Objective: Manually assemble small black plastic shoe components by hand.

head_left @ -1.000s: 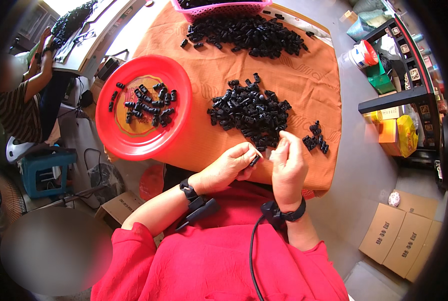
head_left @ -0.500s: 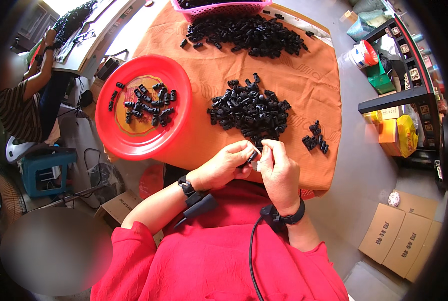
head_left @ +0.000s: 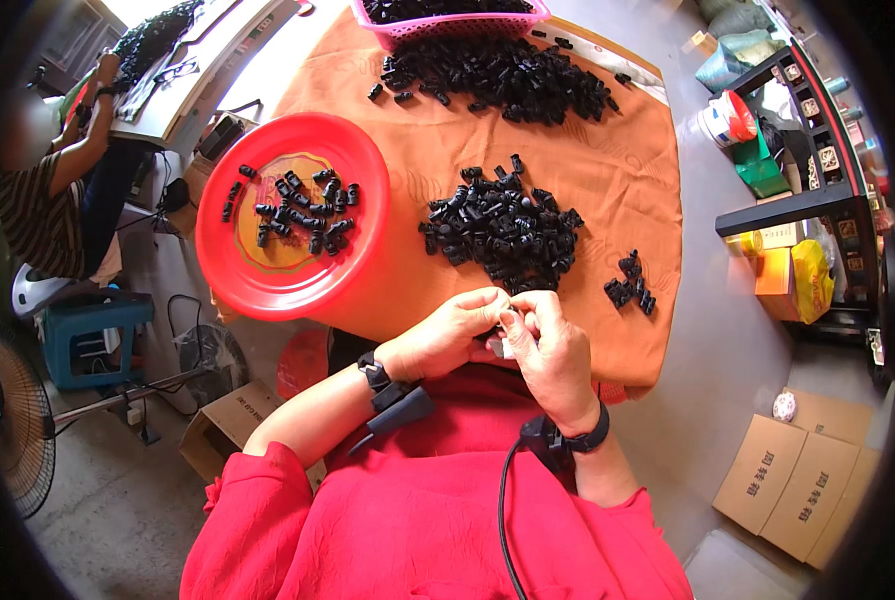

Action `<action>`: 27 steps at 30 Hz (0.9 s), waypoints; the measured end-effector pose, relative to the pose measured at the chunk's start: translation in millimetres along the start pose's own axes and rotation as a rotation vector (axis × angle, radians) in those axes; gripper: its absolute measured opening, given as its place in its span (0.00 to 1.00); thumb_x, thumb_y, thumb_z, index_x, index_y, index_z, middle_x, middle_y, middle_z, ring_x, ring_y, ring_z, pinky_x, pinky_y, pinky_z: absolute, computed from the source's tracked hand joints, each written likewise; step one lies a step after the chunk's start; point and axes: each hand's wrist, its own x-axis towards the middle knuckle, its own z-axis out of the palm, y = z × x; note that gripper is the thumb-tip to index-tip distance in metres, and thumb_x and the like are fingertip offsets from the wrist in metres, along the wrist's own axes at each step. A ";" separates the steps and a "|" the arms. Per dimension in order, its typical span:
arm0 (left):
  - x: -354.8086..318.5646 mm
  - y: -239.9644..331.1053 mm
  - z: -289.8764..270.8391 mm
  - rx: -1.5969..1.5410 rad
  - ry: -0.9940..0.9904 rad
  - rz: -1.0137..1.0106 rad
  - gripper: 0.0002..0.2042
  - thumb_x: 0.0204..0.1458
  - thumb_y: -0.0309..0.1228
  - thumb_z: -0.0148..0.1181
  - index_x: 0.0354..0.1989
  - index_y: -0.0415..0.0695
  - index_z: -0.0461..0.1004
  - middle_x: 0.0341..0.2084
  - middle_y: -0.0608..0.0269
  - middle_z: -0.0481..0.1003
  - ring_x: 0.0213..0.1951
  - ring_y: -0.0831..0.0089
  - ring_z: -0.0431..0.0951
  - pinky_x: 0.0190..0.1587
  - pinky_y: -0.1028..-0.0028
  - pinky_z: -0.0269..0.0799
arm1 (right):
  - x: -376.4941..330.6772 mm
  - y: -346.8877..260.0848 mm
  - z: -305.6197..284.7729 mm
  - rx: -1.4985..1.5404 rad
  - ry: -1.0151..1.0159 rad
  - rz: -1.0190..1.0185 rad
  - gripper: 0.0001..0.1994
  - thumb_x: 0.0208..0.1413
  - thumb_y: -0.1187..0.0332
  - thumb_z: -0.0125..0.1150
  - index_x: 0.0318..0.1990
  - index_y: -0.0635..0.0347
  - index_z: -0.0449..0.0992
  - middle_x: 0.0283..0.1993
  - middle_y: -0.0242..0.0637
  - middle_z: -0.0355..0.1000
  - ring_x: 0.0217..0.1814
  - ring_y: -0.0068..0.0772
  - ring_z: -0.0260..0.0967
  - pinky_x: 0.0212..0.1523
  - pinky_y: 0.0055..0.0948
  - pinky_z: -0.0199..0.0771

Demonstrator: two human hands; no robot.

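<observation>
Close together at the table's near edge, my left hand (head_left: 454, 330) and my right hand (head_left: 552, 358) meet at the fingertips. In the left fingers is a small black plastic part, mostly covered by the fingers now. My right thumb and forefinger are pinched against it; what they grip is hidden. Something small and white (head_left: 501, 348) shows between the hands, too little of it to name. Just beyond them lies a heap of small black plastic parts (head_left: 507, 225). To the left, a red round tray (head_left: 362, 255) holds several of the same parts (head_left: 297, 215).
An orange cloth (head_left: 607, 180) covers the table. At its far side are a larger black heap (head_left: 497, 80) and a pink basket (head_left: 542, 14); a small cluster (head_left: 630, 285) lies right. Another person (head_left: 42, 210) sits far left. Cardboard boxes (head_left: 797, 485) and a dark shelf (head_left: 832, 190) stand right.
My right fingers have closed in over the left fingertips, covering the black part that showed between them. The view has shifted slightly.
</observation>
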 end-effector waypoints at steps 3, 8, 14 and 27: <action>1.6 -2.7 -6.6 -0.032 -0.010 -0.012 0.09 0.65 0.36 0.51 0.41 0.44 0.70 0.32 0.72 0.68 0.33 0.81 0.69 0.41 0.75 0.75 | -0.5 7.2 3.3 0.107 0.022 0.020 0.05 0.64 0.68 0.57 0.42 0.59 0.72 0.25 0.37 0.75 0.26 0.34 0.77 0.26 0.31 0.74; -1.7 4.9 4.0 -0.011 -0.032 0.030 0.11 0.65 0.39 0.49 0.39 0.44 0.70 0.26 0.69 0.66 0.25 0.82 0.65 0.24 0.82 0.59 | -1.6 12.8 2.4 0.335 0.092 0.080 0.04 0.65 0.71 0.54 0.41 0.61 0.72 0.28 0.35 0.75 0.26 0.24 0.76 0.26 0.26 0.74; -3.3 21.4 1.9 -0.136 -0.075 0.103 0.17 0.64 0.45 0.45 0.34 0.43 0.69 0.22 0.60 0.68 0.21 0.74 0.67 0.19 0.78 0.60 | -1.3 12.8 -7.4 0.275 0.118 0.087 0.04 0.65 0.72 0.55 0.42 0.62 0.73 0.25 0.30 0.71 0.24 0.18 0.72 0.24 0.22 0.71; 22.3 40.6 14.5 1.427 0.646 0.779 0.09 0.55 0.30 0.62 0.41 0.42 0.72 0.28 0.59 0.73 0.29 0.64 0.74 0.32 0.68 0.71 | -4.0 17.4 -6.9 0.266 0.111 0.096 0.04 0.65 0.71 0.55 0.41 0.61 0.73 0.24 0.32 0.72 0.23 0.22 0.74 0.24 0.24 0.72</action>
